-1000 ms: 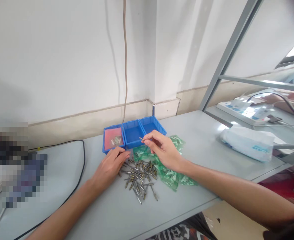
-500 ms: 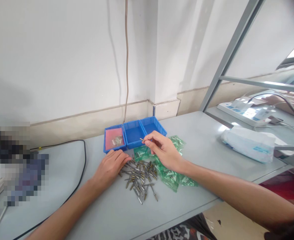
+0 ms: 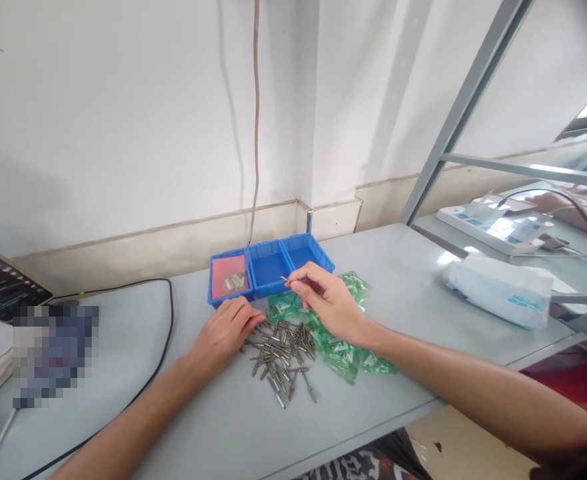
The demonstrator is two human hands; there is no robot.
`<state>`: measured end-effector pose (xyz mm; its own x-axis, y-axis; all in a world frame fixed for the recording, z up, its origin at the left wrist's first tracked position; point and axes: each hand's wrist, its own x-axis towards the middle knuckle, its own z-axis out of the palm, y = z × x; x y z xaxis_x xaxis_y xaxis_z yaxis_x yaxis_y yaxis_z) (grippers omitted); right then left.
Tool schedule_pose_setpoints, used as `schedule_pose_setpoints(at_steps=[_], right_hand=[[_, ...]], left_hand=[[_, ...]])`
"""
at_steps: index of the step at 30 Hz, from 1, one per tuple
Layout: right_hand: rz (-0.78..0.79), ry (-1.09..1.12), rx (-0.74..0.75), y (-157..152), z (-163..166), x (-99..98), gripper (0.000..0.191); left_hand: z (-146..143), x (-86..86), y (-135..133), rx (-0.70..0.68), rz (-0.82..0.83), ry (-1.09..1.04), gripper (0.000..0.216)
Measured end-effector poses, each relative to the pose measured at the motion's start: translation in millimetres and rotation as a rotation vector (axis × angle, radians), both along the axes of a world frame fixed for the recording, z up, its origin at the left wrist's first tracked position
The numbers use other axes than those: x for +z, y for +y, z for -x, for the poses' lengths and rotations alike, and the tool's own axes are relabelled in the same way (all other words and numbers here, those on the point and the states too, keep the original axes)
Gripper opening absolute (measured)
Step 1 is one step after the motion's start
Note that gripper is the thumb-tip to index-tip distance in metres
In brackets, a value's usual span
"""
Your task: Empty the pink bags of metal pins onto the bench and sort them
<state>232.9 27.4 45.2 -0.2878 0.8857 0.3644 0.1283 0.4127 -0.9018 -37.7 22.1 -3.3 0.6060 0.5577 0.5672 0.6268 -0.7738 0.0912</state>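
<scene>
Between the thumb and fingertips of my right hand (image 3: 323,299) is a small metal pin (image 3: 286,279), held up in front of the blue trays. My left hand (image 3: 228,328) rests at the upper left edge of a pile of small metal pins (image 3: 278,353), some silver and some brass-coloured. Its fingers are bent and pressed together; whatever is in their pinch is too small or hidden to name. Green plastic bags (image 3: 340,357) with small silvery pieces inside lie under and beside my right hand.
Three joined blue trays (image 3: 268,268) stand near the wall; the left one holds a pink sheet (image 3: 223,270) with small pale pieces. A white-and-blue soft packet (image 3: 498,290) lies at right, by a metal frame (image 3: 433,160). At left are a black cable (image 3: 170,320) and a phone (image 3: 6,280).
Both hands keep nearly the same pose, the pin still in the right fingertips. The whole view has shifted slightly.
</scene>
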Motion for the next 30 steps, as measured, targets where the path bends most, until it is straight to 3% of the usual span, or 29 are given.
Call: schedule_pose_setpoints(at_steps=[9, 22, 25, 30], right_hand=[[-0.004, -0.012, 0.000, -1.2, 0.4, 1.7, 0.021], [0.005, -0.013, 0.000, -1.3, 0.6, 1.5, 0.021], [0.000, -0.012, -0.003, -1.1, 0.0, 0.5, 0.022], [-0.002, -0.033, -0.030, -1.2, 0.1, 1.6, 0.022]], left_hand=[[-2.8, 2.4, -1.9, 0.037, -0.023, 0.013, 0.024], [-2.1, 2.3, -1.7, 0.010, 0.047, -0.037, 0.015], [-1.5, 2.0, -0.3, -0.017, 0.010, -0.032, 0.010], [2.9, -0.9, 2.1, -0.055, -0.092, -0.051, 0.019]])
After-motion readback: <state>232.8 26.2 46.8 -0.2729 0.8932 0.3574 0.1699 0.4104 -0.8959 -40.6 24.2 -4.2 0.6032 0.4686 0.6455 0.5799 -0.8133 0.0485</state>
